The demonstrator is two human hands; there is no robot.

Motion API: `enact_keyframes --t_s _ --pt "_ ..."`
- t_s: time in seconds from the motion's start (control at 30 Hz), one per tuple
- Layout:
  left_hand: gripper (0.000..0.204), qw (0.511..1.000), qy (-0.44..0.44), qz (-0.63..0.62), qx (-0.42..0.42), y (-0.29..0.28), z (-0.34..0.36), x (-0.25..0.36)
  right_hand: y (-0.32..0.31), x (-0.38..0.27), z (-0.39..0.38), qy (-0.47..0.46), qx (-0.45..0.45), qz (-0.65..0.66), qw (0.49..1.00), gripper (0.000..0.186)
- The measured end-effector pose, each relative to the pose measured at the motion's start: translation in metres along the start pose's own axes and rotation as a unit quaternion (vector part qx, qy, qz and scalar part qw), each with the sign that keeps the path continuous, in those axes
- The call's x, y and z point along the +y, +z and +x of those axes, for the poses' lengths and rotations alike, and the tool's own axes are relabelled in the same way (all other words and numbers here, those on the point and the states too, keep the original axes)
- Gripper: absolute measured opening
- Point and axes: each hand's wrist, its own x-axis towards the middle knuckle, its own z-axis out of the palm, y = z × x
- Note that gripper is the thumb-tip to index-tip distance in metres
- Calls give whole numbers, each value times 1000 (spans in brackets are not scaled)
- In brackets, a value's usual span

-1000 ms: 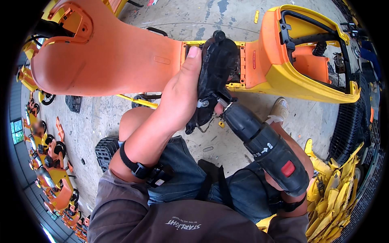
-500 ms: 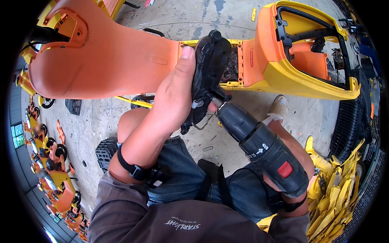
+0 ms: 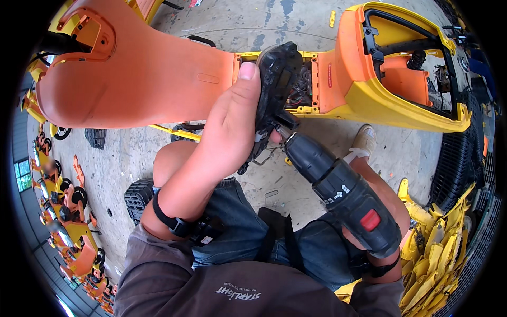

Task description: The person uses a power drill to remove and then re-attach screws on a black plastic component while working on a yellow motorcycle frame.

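Note:
My left hand is wrapped round a black moulded plastic housing, thumb along its near-left side. A fingertip shows below the housing, close to the bit. My right hand grips a black cordless drill with a red patch; the tool's body hides most of the fingers. The drill's chuck points up and left, and its bit meets the housing's lower right side. Both are held above my lap, in front of an orange and yellow scooter body. Whether a screw sits at the bit is hidden.
Wires show in the scooter body's open middle bay. A pile of yellow plastic panels lies at the lower right, with a black crate above it. More orange and yellow scooters stand along the left.
The housing has turned slightly in my left hand and shifted a little right, its face now tilted differently. The drill has barely moved, its bit still at the housing.

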Motion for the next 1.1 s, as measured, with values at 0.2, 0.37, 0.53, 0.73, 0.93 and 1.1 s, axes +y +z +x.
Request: enact_keyframes --t_s 0.2,0.37,0.53,0.73,0.93,1.1 --pt "67 1000 14 14 20 3 -2 -2 -4 -11 6 58 -42 21 997 44" --pt "63 999 26 18 -10 -1 -2 -5 11 5 -3 -22 49 51 997 37" --pt "62 1000 20 11 -7 -1 -3 -5 14 9 -3 -56 81 48 994 33" --pt "62 1000 13 24 0 -1 -4 -6 15 13 -6 -46 57 136 988 33" --pt "63 1000 5 18 5 -1 -4 -8 11 18 -7 -46 13 127 991 40" --pt "65 1000 2 12 10 0 -4 -10 13 27 -9 23 -42 187 981 47"
